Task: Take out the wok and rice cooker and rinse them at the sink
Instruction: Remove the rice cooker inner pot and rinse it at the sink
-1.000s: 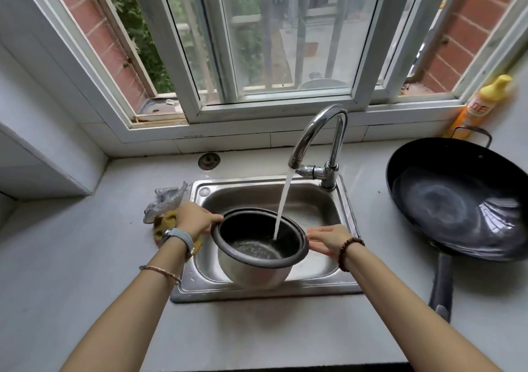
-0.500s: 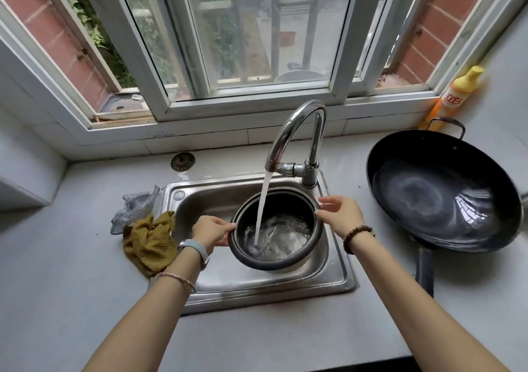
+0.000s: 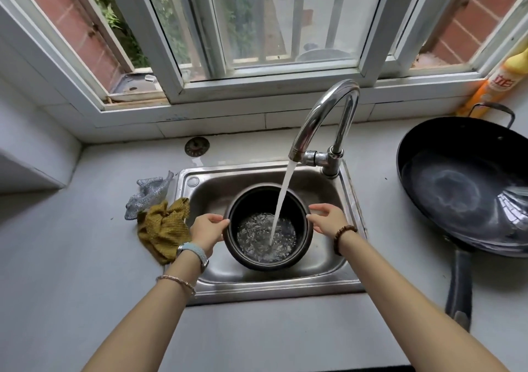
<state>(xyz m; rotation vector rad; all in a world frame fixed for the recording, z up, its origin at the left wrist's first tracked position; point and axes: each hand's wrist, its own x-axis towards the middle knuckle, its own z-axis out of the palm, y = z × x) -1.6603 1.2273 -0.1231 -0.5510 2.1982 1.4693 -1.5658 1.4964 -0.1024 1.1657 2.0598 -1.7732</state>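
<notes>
Fingers [image 3: 220, 222] of the left hand [image 3: 207, 231] curl onto the left lip of the rice cooker pot [image 3: 257, 263]. Those [image 3: 317, 208] of the right hand [image 3: 325, 219] bracket the right lip, thumb close below. Both hands hold the pot upright, low in the sink [image 3: 271, 288] at frame centre. The stream [image 3: 283, 197] from the faucet [image 3: 323, 120] lands right of the pot's middle, where shallow water pools. The wok [image 3: 463, 188] rests on the counter at the right edge, apart from the sink. The rinse would likely go best with a slow tilt and swirl that sweeps the walls. The grip should be firm, since a filling pot grows heavier and its wet rim is probably slippery.
</notes>
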